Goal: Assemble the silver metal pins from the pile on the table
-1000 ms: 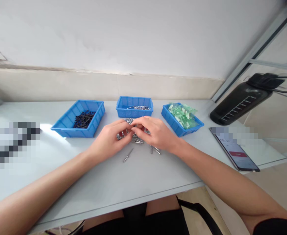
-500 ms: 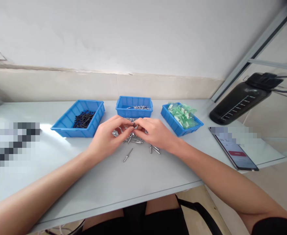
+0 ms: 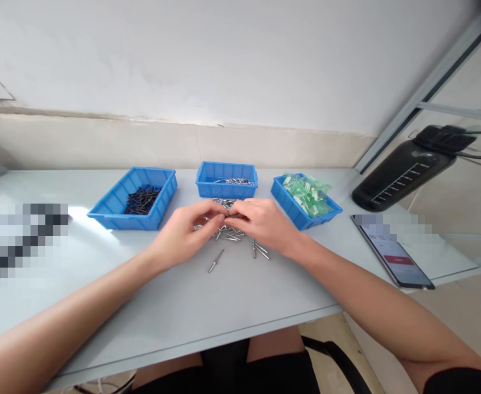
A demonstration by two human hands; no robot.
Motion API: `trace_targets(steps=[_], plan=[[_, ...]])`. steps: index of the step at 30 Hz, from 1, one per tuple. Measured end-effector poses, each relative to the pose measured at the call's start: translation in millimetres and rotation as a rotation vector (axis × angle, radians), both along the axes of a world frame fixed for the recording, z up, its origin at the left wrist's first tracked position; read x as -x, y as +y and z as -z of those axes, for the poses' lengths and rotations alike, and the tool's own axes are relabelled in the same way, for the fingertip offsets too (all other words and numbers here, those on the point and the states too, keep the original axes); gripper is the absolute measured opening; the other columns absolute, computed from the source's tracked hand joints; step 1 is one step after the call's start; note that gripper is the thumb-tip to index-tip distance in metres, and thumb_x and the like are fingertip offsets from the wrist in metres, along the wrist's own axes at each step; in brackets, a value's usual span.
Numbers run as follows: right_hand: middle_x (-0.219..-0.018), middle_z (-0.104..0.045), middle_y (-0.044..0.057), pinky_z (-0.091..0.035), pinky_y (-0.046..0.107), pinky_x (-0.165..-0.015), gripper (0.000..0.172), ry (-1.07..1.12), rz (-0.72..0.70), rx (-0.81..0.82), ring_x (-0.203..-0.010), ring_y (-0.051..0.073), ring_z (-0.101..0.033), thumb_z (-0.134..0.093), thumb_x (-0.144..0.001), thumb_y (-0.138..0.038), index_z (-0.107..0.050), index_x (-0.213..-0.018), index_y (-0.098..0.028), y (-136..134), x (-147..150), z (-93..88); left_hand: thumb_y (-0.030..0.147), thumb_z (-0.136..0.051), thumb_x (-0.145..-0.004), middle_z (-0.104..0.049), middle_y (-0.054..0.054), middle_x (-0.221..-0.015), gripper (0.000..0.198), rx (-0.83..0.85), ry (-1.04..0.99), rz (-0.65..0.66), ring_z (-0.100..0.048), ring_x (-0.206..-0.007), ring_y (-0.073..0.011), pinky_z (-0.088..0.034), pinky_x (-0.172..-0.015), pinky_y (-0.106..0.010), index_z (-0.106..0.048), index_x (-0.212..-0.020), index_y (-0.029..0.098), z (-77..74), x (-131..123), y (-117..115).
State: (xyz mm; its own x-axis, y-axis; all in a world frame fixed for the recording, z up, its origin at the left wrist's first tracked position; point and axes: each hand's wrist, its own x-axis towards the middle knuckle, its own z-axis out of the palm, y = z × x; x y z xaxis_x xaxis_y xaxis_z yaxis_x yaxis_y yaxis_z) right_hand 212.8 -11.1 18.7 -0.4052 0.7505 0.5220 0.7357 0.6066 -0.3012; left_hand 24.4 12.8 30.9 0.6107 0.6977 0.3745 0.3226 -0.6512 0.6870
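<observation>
My left hand (image 3: pixel 189 230) and my right hand (image 3: pixel 262 224) meet over a pile of silver blind rivets (image 3: pixel 230 232). Both are closed in a pinch, fingertips touching, with a small dark piece (image 3: pixel 226 214) showing between them; its kind is mostly hidden by the fingers. One loose blind rivet (image 3: pixel 216 261) lies in front of the pile, and a few more rest just below my right hand. Part of the pile is covered by both hands.
Behind stand a blue bin (image 3: pixel 100 216) of black screw-like pieces, a blue bin (image 3: pixel 226 190) of thin silver pieces, and a blue bin (image 3: pixel 301 219) of green packets. A dark bottle (image 3: pixel 404 172) and a phone (image 3: pixel 392 251) are to the right. A blurred-out object lies far left.
My fingertips have drawn closer together around the small dark piece, covering more of it. The view has shifted slightly; bins and loose rivets stay in place.
</observation>
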Motion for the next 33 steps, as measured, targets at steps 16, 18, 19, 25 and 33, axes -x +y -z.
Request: trace_targets(steps=[16,18,19,25,33], plan=[[-0.069,-0.058,-0.001,-0.034,0.021,-0.060,0.034,0.114,-0.082,0.088,-0.063,0.009,-0.051,-0.037,-0.096,-0.040,-0.056,-0.080,-0.016,-2,1,-6.0,0.031,-0.056,-0.083,-0.069,-0.001,-0.090,0.018,-0.071,-0.036,-0.045,-0.063,-0.079,-0.0137,-0.054,-0.073,-0.026,-0.065,-0.093,0.020,-1.2,2,1],[-0.071,-0.059,-0.001,-0.035,0.021,-0.061,0.034,0.135,-0.105,0.108,-0.065,0.009,-0.052,-0.036,-0.096,-0.040,-0.056,-0.082,-0.016,-4,1,-8.3,0.033,-0.055,-0.084,-0.069,0.000,-0.086,0.018,-0.132,0.010,-0.064,-0.063,-0.074,-0.0129,-0.053,-0.068,-0.025,-0.064,-0.091,0.020,-1.6,2,0],[-0.072,-0.060,-0.001,-0.036,0.021,-0.062,0.034,0.148,-0.110,0.117,-0.066,0.009,-0.053,-0.036,-0.096,-0.041,-0.057,-0.085,-0.017,-5,0,-9.4,0.034,-0.054,-0.085,-0.069,0.000,-0.085,0.017,-0.178,0.037,-0.080,-0.062,-0.072,-0.0126,-0.052,-0.067,-0.025,-0.064,-0.090,0.021,-2.6,3,1],[-0.077,-0.063,-0.001,-0.038,0.023,-0.067,0.029,0.109,0.016,0.140,-0.073,0.012,-0.055,-0.040,-0.094,-0.041,-0.056,-0.102,-0.019,-4,0,-8.0,0.035,-0.042,-0.090,-0.062,-0.003,-0.086,0.023,-0.781,0.411,-0.498,-0.056,-0.087,-0.0193,-0.045,-0.084,-0.036,-0.059,-0.094,0.020,-29.0,35,23],[-0.097,-0.062,0.007,-0.040,0.031,-0.081,0.023,-0.245,0.009,0.146,-0.095,0.019,-0.053,-0.050,-0.090,-0.034,-0.060,-0.102,-0.017,2,3,7.3,0.038,-0.031,-0.089,-0.059,-0.008,-0.074,0.040,-0.625,1.089,-0.894,-0.054,-0.068,-0.0207,-0.044,-0.066,-0.035,-0.059,-0.075,0.013,-57.4,82,38]])
